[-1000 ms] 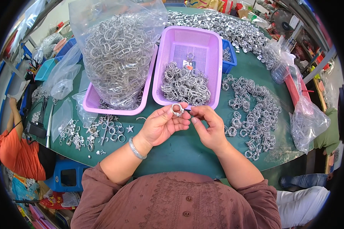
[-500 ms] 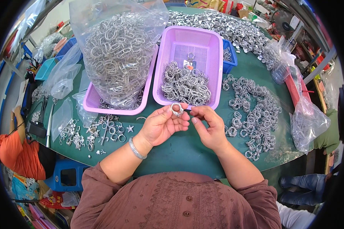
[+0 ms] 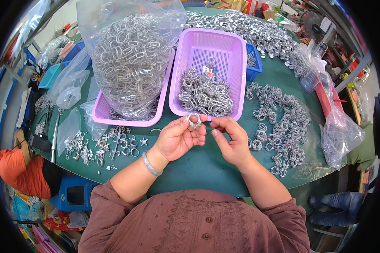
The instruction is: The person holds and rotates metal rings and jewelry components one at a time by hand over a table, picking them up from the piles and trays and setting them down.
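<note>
In my left hand (image 3: 179, 137) a silvery ring (image 3: 194, 120) is pinched upright between thumb and fingers, its ornate part low. My right hand (image 3: 232, 141) is just to its right, thumb and forefinger a little apart with nothing visible between them; its other fingers are partly hidden. Beyond both hands stands a lilac basket (image 3: 242, 76) with a heap of similar metal rings (image 3: 204, 93) in its near half. To the right of my right hand, many more rings (image 3: 283, 122) lie spread on the green table (image 3: 194, 168).
A second lilac basket (image 3: 126, 123) on the left bears a large clear bag of rings (image 3: 128, 63). Small metal pieces (image 3: 249, 29) cover the table's far side. Loose rings and a star (image 3: 144, 141) lie at left. A person in orange (image 3: 23, 168) is at far left.
The ring has tilted and shifted slightly in my left hand, whose fingers curl a little more. My right hand is nearly still. The person at left has moved a little.
</note>
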`<state>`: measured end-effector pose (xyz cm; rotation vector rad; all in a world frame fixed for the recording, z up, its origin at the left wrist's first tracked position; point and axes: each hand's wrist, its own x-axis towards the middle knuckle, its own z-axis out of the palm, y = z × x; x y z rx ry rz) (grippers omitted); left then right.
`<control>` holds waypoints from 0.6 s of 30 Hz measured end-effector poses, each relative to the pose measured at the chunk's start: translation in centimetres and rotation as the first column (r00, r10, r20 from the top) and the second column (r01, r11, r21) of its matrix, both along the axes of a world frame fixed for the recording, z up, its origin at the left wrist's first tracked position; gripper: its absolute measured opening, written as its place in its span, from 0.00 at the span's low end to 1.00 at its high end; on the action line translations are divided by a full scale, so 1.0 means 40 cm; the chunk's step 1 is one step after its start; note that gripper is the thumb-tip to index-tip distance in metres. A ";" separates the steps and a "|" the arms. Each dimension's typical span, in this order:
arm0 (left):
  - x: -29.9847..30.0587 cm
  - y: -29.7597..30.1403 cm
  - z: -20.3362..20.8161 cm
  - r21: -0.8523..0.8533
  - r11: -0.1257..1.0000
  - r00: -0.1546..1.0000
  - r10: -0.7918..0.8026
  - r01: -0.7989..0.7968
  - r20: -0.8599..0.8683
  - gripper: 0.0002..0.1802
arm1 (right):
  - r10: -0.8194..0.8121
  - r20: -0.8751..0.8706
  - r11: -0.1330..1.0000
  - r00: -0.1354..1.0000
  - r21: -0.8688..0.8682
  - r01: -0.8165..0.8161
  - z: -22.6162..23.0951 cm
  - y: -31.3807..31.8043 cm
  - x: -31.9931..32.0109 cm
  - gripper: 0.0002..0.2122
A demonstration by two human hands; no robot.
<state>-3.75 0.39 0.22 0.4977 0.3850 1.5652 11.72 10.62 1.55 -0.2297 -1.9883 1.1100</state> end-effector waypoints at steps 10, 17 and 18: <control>0.002 0.000 0.003 -0.012 0.999 0.996 0.030 -0.031 -0.083 0.22 | 0.003 -0.003 1.000 1.000 0.002 -0.003 -0.002 0.001 -0.001 0.13; 0.018 -0.002 0.015 -0.103 0.971 0.826 0.127 -0.217 -0.550 0.14 | 0.090 0.003 0.993 0.996 -0.079 -0.090 0.004 -0.004 0.001 0.14; 0.020 -0.004 0.019 -0.103 0.971 0.826 0.125 -0.216 -0.549 0.14 | 0.089 0.003 0.993 0.996 -0.080 -0.089 0.004 -0.002 0.002 0.14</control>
